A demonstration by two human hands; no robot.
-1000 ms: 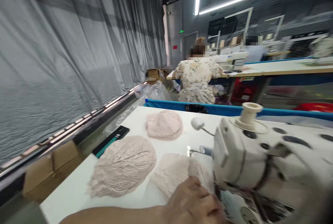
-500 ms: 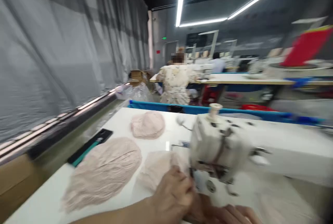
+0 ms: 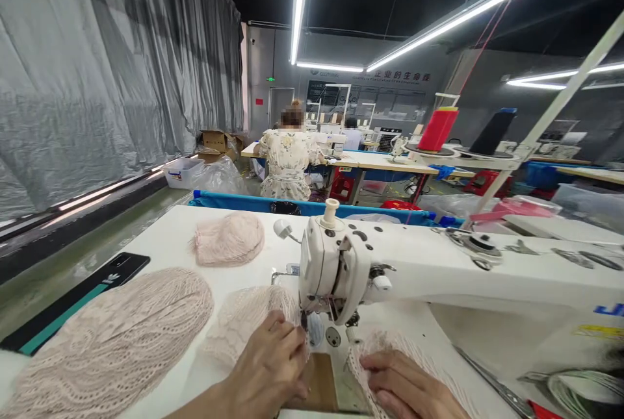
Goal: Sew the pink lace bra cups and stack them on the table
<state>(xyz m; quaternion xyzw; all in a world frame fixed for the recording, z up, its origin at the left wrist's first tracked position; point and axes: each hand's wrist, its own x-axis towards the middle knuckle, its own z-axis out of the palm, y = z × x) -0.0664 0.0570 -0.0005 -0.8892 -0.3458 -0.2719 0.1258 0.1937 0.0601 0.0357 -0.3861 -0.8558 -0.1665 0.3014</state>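
Observation:
My left hand [image 3: 270, 367] presses down on a pale pink lace piece [image 3: 244, 318] just left of the needle of a white sewing machine [image 3: 351, 269]. To the right of the needle, my right hand [image 3: 404, 386] lies flat on more of the same pink lace [image 3: 390, 344]. Both hands rest on the fabric at the machine's foot, fingers close together. Whether either hand pinches the lace is hidden.
A big stack of pink lace [image 3: 112, 341] lies at the near left, a smaller one [image 3: 229, 240] further back. A black phone [image 3: 73, 299] sits by the white table's [image 3: 166, 237] left edge. Red and black thread cones [image 3: 439, 130] stand behind. A person [image 3: 287, 159] works at another table.
The view has swung right and up, bringing the whole machine into sight. My right hand has come into view on the lace. My left hand stays by the needle.

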